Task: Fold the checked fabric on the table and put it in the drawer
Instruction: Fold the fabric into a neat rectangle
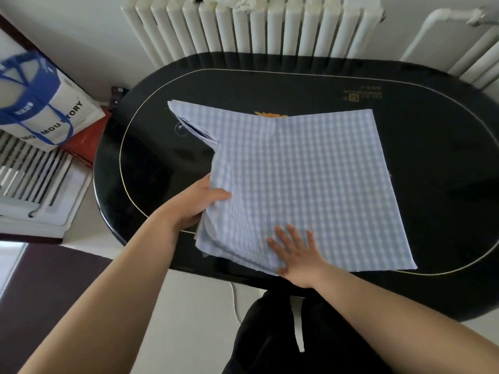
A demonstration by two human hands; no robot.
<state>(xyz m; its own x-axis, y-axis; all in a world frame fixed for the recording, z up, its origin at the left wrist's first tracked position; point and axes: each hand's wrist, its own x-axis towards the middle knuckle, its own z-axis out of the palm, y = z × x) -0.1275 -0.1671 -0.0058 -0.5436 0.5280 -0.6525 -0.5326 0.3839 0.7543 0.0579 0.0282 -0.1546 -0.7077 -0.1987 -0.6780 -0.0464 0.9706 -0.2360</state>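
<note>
Two bare forearms reach in from the near edge, one hand each. Beyond them, one oval black glossy table (418, 85) with a thin gold border line carries one pale blue-and-white checked fabric (310, 171), already folded at least once, its layered edges showing at the left. It lies flat except for the left side, where a flap rises to a point at the far left. Its longer run looks to go from the near edge away toward the white ribbed radiator (270, 25).

Right hand (293, 251) lies flat, fingers spread, pressing the near edge down. Left hand (198, 205) grips the layered left edge, thumb on top, fingers tucked beneath. That hand is nearer the loose flap, so the next fold would likely swing rightward over the pinned side.

No drawer is in view.
</note>
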